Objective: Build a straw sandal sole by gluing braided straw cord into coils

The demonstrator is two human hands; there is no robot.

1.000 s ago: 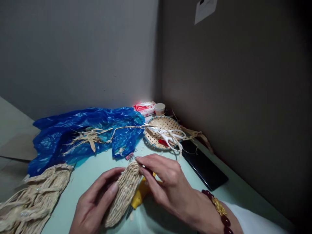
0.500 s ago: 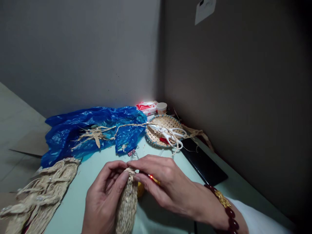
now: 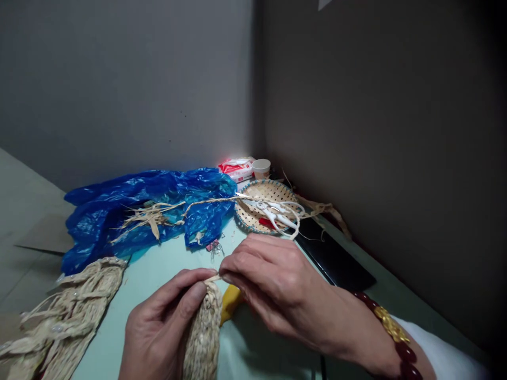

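My left hand [image 3: 166,322] is closed on a braided straw strip [image 3: 202,330], with thumb and fingers at its top end. The strip hangs upright toward the bottom edge of the view. My right hand [image 3: 281,287] pinches a thin straw strand [image 3: 213,278] that comes off that top end, and the strand is stretched between both hands. A yellow object [image 3: 230,303] shows behind the strip and below my right fingers; its kind is unclear. Another braided straw piece [image 3: 85,311], with clear clips along it, lies at the left on the pale green table [image 3: 150,282].
A crumpled blue plastic bag [image 3: 99,221] bears loose straw fibres [image 3: 152,219]. White scissors [image 3: 273,214] lie in a woven basket [image 3: 245,221]. Behind stand a paper cup [image 3: 261,169] and a red-and-white packet [image 3: 237,169]. A black flat device [image 3: 340,258] lies along the right wall.
My right hand has turned and drawn slightly up and right, with the strand now pulled out from the strip. The thin tool seen between its fingers earlier no longer shows. The view has shifted slightly.
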